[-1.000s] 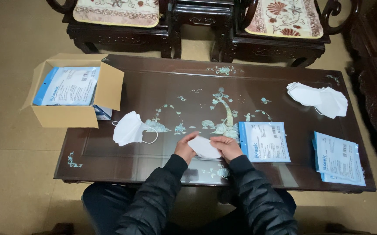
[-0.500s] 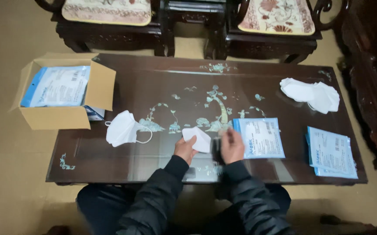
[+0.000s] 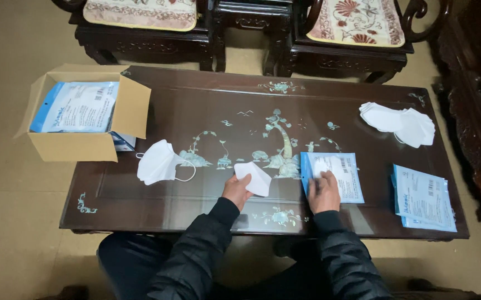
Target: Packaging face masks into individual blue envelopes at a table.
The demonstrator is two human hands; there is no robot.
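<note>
Pinching a folded white mask (image 3: 254, 178), the left hand (image 3: 236, 190); right hand (image 3: 324, 190) seemingly flat on a blue-edged packet (image 3: 340, 172)

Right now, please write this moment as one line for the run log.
left hand: holds folded white mask | right hand: rests on blue-edged pouch | loose mask: lies left, near cardboard box

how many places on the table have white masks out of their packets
3: one folded white mask held in the left hand, loose masks lying near the cardboard box, and a pile at the far right. Stacked ones cannot be counted.
</note>
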